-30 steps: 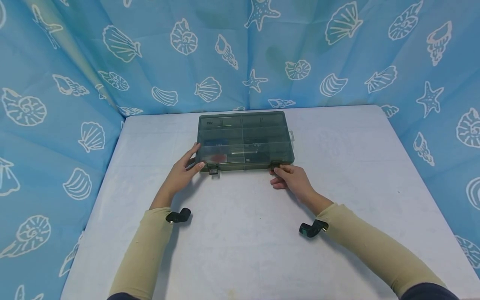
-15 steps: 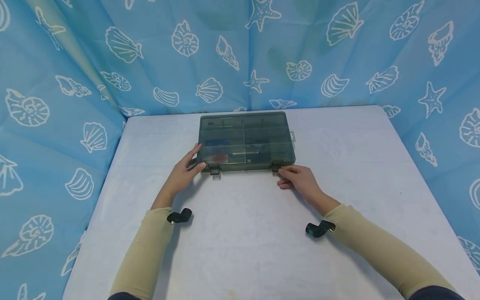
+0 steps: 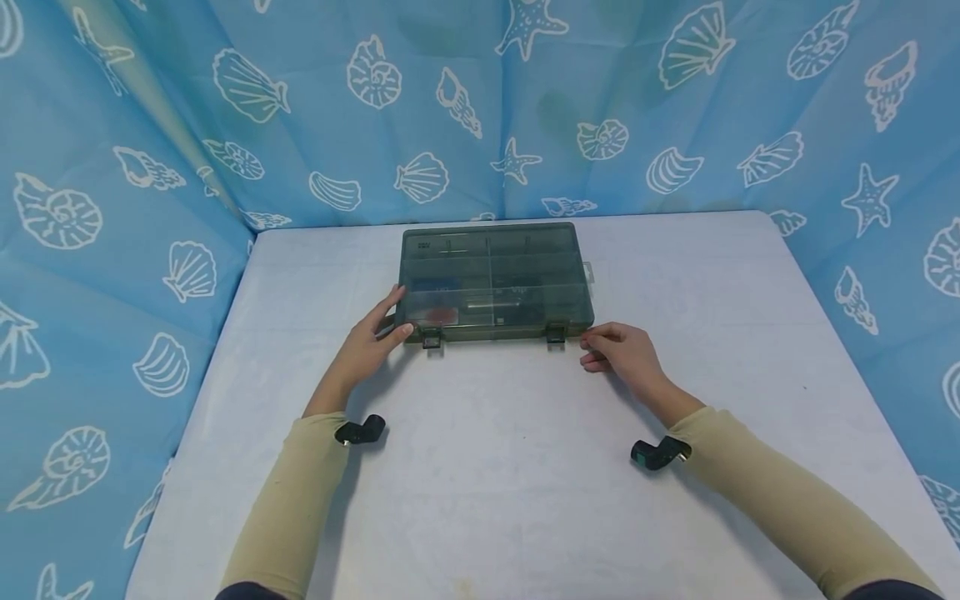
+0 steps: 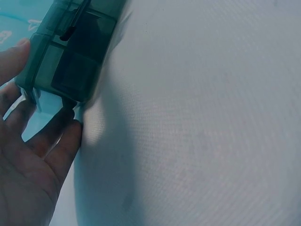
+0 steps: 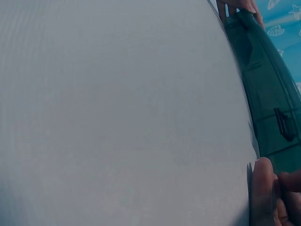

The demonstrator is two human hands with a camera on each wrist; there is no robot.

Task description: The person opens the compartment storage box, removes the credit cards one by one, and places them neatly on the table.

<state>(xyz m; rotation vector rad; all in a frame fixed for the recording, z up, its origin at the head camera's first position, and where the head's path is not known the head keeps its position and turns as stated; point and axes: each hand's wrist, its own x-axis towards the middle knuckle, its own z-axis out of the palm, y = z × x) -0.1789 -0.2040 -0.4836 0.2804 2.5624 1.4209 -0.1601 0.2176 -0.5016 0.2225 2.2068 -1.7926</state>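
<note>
A flat storage box [image 3: 540, 271] with a see-through dark green lid lies at the back of the table, split into several compartments. My left hand [image 3: 360, 350] spans its front left corner, thumb at the front and fingers along the left side. Beside the front right corner is my right hand [image 3: 622, 354], fingers loosely curled, thumb and index fingertips right at the box edge. The left latch [image 3: 432, 339] and the right latch [image 3: 555, 334] jut from the front edge. Through the lid show a red piece [image 3: 441, 317] and a blue piece [image 3: 447, 285].
White cloth [image 3: 495, 467] covers the table. Behind and on both sides hangs a blue curtain [image 3: 315, 92] with white shell prints. A clear hanging tab [image 3: 588, 272] sticks out of the box's right side. Small black cameras are worn on both wrists.
My right hand has slid rightward off the right latch to the box's front right corner, leaving that latch in sight. The left hand keeps its place at the left corner.
</note>
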